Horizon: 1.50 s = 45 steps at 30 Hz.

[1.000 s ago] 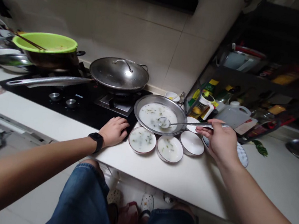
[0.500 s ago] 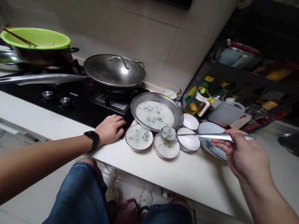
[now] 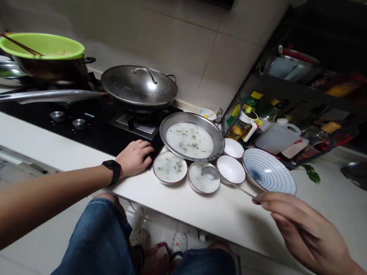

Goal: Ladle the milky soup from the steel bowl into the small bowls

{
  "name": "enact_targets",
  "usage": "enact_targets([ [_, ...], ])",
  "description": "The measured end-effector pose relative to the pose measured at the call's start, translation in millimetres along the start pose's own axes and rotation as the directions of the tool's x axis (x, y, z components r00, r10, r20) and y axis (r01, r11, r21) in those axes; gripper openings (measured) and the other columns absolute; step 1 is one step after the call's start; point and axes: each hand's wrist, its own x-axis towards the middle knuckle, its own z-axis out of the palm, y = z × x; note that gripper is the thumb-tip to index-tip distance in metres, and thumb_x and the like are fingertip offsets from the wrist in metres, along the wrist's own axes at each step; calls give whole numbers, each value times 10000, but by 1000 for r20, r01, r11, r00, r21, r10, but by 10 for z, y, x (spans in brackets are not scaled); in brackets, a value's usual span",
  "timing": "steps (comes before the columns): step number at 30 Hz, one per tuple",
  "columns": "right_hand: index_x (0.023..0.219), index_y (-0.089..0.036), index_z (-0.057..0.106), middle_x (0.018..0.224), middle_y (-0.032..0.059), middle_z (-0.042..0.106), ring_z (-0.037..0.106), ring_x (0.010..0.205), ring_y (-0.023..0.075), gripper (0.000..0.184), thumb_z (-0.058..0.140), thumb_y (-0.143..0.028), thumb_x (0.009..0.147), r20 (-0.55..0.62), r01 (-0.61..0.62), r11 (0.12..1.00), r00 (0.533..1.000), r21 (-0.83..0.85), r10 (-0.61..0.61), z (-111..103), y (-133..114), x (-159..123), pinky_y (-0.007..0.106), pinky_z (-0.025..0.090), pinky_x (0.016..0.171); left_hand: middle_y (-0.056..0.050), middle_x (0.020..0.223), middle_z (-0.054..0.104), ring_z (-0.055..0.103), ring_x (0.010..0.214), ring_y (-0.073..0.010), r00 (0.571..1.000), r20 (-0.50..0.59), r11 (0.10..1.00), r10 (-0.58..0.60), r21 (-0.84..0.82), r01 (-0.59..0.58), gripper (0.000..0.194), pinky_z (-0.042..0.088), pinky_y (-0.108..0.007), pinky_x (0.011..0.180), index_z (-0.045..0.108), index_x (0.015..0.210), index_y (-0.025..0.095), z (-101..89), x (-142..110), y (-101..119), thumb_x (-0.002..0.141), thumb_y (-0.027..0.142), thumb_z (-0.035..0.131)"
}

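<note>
My right hand (image 3: 303, 230) pinches the handle end of a metal ladle (image 3: 211, 172), whose bowl is tipped over a small white bowl (image 3: 204, 178) of pale soup. Beside it on the left stands another filled small bowl (image 3: 169, 168). A wide metal basin (image 3: 191, 141) of the same soup with green bits sits just behind them. Two empty small white bowls (image 3: 231, 169) and a blue-patterned bowl (image 3: 268, 172) lie to the right. My left hand (image 3: 136, 157), a black watch on its wrist, rests with curled fingers on the counter edge by the stove.
A lidded wok (image 3: 139, 87) sits on the black gas hob (image 3: 81, 117), with a green basin (image 3: 40, 45) holding chopsticks on a pot at left. A rack of bottles and jugs (image 3: 273, 126) fills the right corner. The white counter (image 3: 227, 215) runs along the front.
My right hand has drawn back toward me and down, carrying the ladle from the metal basin over to the second small bowl and tipping it there. The left hand has stayed put.
</note>
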Motion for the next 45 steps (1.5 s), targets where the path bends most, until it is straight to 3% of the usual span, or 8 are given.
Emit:
enact_targets([
  [2, 1227, -398, 787, 1004, 43, 832, 813, 867, 234, 382, 705, -197, 913, 68, 92, 996, 994, -12, -91, -65, -60, 24, 318, 676, 698, -132, 1217, 725, 616, 1127, -307, 1000, 3, 1000, 1, 1, -1, 338, 494, -476, 988, 752, 1153, 178, -2, 1, 2, 960, 289, 498],
  [5, 1181, -405, 795, 980, 34, 819, 798, 882, 239, 339, 678, -199, 938, -93, 49, 998, 994, -39, -53, -14, -23, 139, 353, 665, 760, -134, 1211, 725, 615, 1112, -309, 1000, 4, 1000, 5, -3, -5, 339, 497, -480, 977, 753, 1154, 173, 0, 2, 0, 960, 289, 499],
  [10, 967, -297, 798, 903, 54, 780, 765, 891, 249, 136, 721, -410, 959, -395, -325, 935, 847, 144, 356, 452, 336, 517, 424, 619, 961, -135, 1222, 719, 615, 1123, -308, 1000, -9, 1000, -3, -14, 3, 338, 500, -483, 987, 757, 1154, 191, 8, 0, 1, 955, 283, 499],
  [12, 974, -258, 780, 859, 45, 760, 765, 839, 227, 188, 740, -440, 947, -379, -453, 835, 747, 312, 547, 680, 506, 668, 389, 632, 905, -136, 1227, 716, 615, 1123, -307, 1000, -7, 1000, -1, -16, 1, 341, 503, -484, 985, 757, 1155, 191, 5, 1, 6, 955, 283, 497],
  [19, 959, -230, 699, 851, -2, 739, 762, 710, 165, 182, 730, -409, 950, -301, -442, 714, 691, 543, 658, 1175, 811, 956, 304, 654, 733, -129, 1201, 722, 616, 1101, -300, 1000, -5, 1000, 0, -20, -1, 327, 501, -477, 975, 754, 1146, 188, -5, 3, 15, 961, 272, 498],
  [26, 856, -217, 563, 610, -29, 658, 735, 528, 159, 120, 579, -200, 974, -234, -514, 404, 364, 757, 902, 1165, 913, 1112, 245, 638, 513, -125, 1208, 719, 612, 1115, -299, 1000, -4, 999, -1, -32, 1, 333, 495, -478, 995, 755, 1162, 200, 5, 1, 10, 962, 277, 499],
  [36, 872, -205, 573, 610, -18, 649, 736, 503, 166, 132, 519, -93, 916, -172, -477, 293, 283, 829, 944, 815, 683, 1084, 255, 657, 513, -136, 1218, 720, 622, 1124, -314, 1000, -15, 999, -4, -39, 3, 329, 505, -494, 985, 764, 1155, 192, 3, 1, 12, 947, 266, 520],
  [45, 786, -214, 659, 632, 17, 668, 751, 542, 189, 86, 679, -184, 865, -255, -477, 421, 375, 772, 891, 334, 551, 699, 268, 677, 554, -130, 1210, 724, 621, 1120, -306, 1000, -9, 1000, 1, -21, -1, 334, 503, -485, 993, 759, 1151, 194, -6, 1, 11, 967, 287, 496],
])
